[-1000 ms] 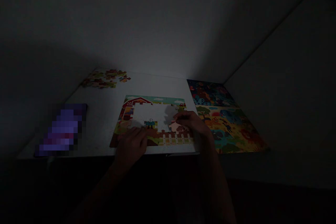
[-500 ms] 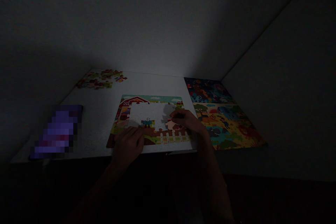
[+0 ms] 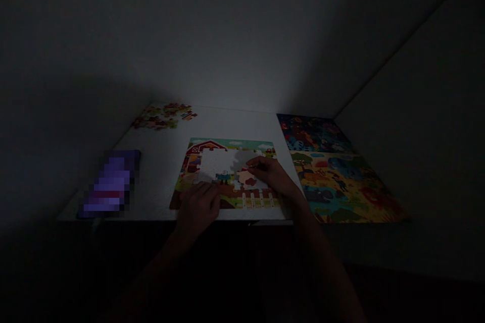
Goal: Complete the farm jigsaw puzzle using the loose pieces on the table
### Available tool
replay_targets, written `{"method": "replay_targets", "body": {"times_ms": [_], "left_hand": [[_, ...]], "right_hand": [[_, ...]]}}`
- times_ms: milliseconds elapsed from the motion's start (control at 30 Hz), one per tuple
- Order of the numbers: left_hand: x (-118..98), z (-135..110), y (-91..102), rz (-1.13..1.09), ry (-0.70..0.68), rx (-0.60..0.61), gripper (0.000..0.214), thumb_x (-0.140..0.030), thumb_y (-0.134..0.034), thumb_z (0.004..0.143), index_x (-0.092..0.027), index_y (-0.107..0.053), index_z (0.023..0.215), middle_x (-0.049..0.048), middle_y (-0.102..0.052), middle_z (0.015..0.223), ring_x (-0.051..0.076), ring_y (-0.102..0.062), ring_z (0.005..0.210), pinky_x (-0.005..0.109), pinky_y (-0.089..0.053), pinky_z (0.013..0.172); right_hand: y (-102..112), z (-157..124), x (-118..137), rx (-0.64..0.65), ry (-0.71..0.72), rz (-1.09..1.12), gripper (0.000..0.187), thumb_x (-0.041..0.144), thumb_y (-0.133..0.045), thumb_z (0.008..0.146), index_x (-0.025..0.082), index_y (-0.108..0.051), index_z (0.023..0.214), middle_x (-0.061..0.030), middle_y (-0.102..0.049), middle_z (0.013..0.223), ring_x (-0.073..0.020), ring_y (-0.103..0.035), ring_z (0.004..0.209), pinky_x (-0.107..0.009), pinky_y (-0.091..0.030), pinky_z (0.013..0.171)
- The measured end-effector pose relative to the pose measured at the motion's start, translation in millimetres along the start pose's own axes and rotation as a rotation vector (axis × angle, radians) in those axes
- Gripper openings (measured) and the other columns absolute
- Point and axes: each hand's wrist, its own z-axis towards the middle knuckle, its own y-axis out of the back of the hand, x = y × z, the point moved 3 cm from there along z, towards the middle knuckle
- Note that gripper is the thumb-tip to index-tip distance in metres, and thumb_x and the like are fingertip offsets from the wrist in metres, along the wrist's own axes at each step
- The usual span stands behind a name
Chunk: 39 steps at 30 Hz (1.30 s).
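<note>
On the white table lies a farm jigsaw puzzle (image 3: 231,202), its border joined around a bare middle with a red barn at upper left. My right hand (image 3: 267,171) pinches a pinkish puzzle piece (image 3: 246,176) with brown-red patches over the right part of that middle. Just left of it lies a small section with a blue figure (image 3: 225,177) on green. My left hand (image 3: 199,207) rests on the lower left border, fingers bent and thumb a little apart, with nothing seen in it. It covers part of the border.
Loose puzzle pieces (image 3: 162,117) lie heaped at the back left. A phone with a lit, blurred screen (image 3: 109,184) is at the left. To the right lie a dark finished puzzle (image 3: 312,132) and a yellow animal one (image 3: 341,186). Walls stand behind and right; the light is dim.
My right hand has moved the pinkish piece left across the puzzle's middle, closer to the blue-figure section. My left hand stays on the border. The whole view has shifted a little.
</note>
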Motion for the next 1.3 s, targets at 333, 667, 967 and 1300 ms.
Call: {"method": "replay_targets", "body": {"times_ms": [333, 667, 967, 1300], "left_hand": [[-0.6, -0.1, 0.8, 0.034, 0.01, 0.001, 0.022, -0.007, -0.047, 0.083, -0.018, -0.065, 0.079, 0.0046, -0.069, 0.077, 0.02, -0.065, 0.074, 0.033, -0.054, 0.069], [-4.1, 1.5, 4.8, 0.004, 0.037, -0.005, 0.023, -0.003, -0.048, 0.078, -0.019, -0.066, 0.076, 0.0048, -0.069, 0.075, 0.021, -0.065, 0.072, 0.033, -0.053, 0.067], [-0.5, 0.1, 1.8, -0.036, 0.003, -0.019, 0.029, -0.005, -0.046, 0.081, -0.019, -0.07, 0.086, 0.0063, -0.072, 0.082, 0.022, -0.066, 0.075, 0.036, -0.055, 0.071], [-2.8, 2.6, 5.8, -0.014, -0.013, -0.05, 0.027, -0.007, -0.044, 0.084, -0.018, -0.068, 0.08, 0.0054, -0.071, 0.078, 0.022, -0.067, 0.073, 0.035, -0.055, 0.067]], "right_hand": [[1.9, 2.9, -3.9, -0.02, -0.022, -0.04, 0.03, 0.042, -0.074, 0.075, 0.02, -0.071, 0.096, -0.0057, -0.07, 0.096, -0.019, -0.064, 0.087, -0.033, -0.049, 0.079], [5.9, 16.9, 2.6, -0.002, -0.154, -0.054, 0.031, 0.04, -0.075, 0.068, 0.019, -0.074, 0.09, -0.0025, -0.07, 0.082, -0.0152, -0.057, 0.069, -0.027, -0.043, 0.062], [37.3, 19.2, 21.0, -0.048, -0.158, -0.094, 0.027, 0.036, -0.074, 0.064, 0.02, -0.075, 0.086, -0.0019, -0.07, 0.081, -0.0138, -0.054, 0.068, -0.027, -0.04, 0.063], [53.2, 43.9, 12.0, -0.124, -0.144, 0.039, 0.027, 0.031, -0.074, 0.058, 0.019, -0.074, 0.082, 0.0023, -0.064, 0.07, -0.01, -0.051, 0.06, -0.024, -0.037, 0.058]]}}
